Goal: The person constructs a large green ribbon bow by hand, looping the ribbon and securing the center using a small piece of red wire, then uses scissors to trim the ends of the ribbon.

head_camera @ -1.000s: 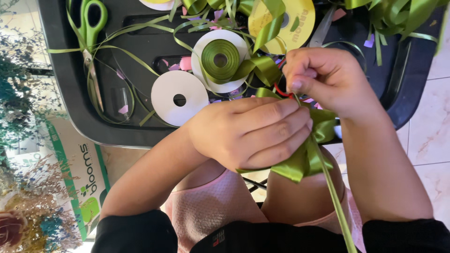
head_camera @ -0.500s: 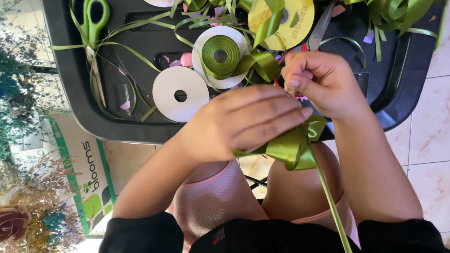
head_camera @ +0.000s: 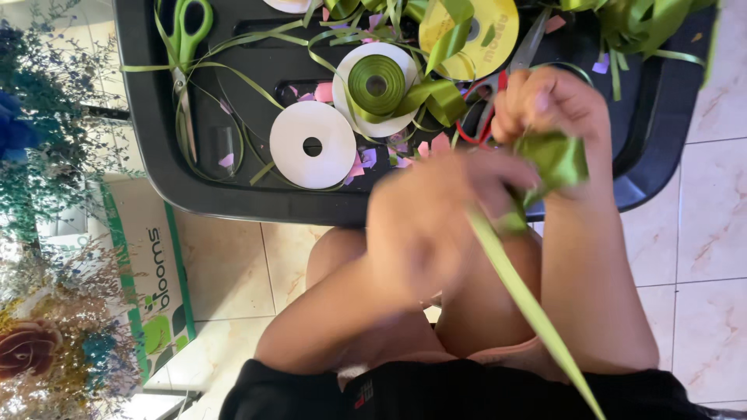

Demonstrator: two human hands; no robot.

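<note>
A seated person works a bunch of green ribbon [head_camera: 554, 159] over their knees, at the near edge of a black tray [head_camera: 148, 117] that rests on a tiled floor [head_camera: 700, 233]. The right hand [head_camera: 548, 105] is closed around the folded green loops, holding them up above the tray's rim. The left hand [head_camera: 436, 222] is blurred; it sits just beside the loops with fingers reaching toward them, and whether it grips anything cannot be told. A long green ribbon tail [head_camera: 529, 303] runs down from the loops across the person's lap. Inside the tray lie a white spool [head_camera: 312, 145], a spool of green ribbon [head_camera: 376, 84] on a white disc, a yellow spool [head_camera: 482, 35] at the far side, green-handled scissors [head_camera: 185, 47] at the left, red-handled scissors [head_camera: 490, 109] just behind the right hand, loose green strands and small pink and purple paper scraps [head_camera: 359, 159]. Beside the tray, at the left, stand dried flowers [head_camera: 47, 155] and a white-and-green box [head_camera: 152, 264].
</note>
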